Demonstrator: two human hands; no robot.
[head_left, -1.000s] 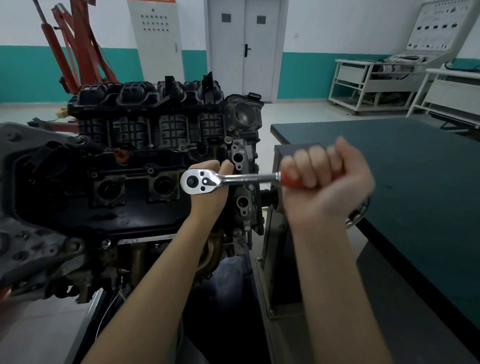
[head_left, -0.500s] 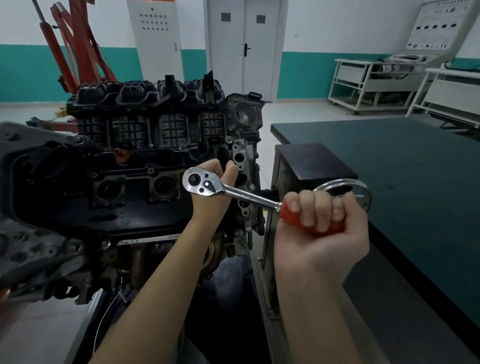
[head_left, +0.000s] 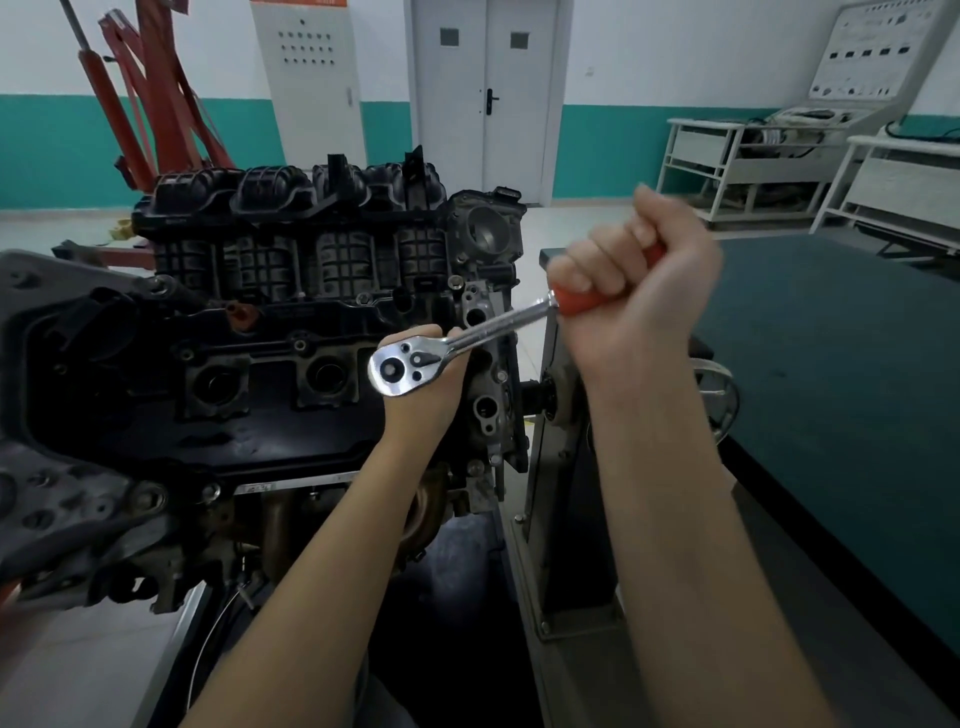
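A chrome ratchet wrench (head_left: 467, 340) with a red handle points up to the right, its head over the right end of a black engine (head_left: 291, 322) on a stand. My right hand (head_left: 639, 291) grips the red handle in a fist, raised above the table edge. My left hand (head_left: 423, 395) sits behind the ratchet head and holds it from below against the engine; its fingers are mostly hidden by the head. The socket and bolt under the head are not visible.
A dark green table (head_left: 841, 395) runs along the right. The grey engine stand upright (head_left: 561, 493) with a chrome handwheel (head_left: 722, 400) stands between engine and table. A red hoist (head_left: 150, 98), a grey cabinet (head_left: 311, 78), double doors and white benches (head_left: 753, 161) line the back.
My right hand swung the handle down to a low point half a second ago, then up to the right to its highest position now. The ratchet head and left hand stayed in place.
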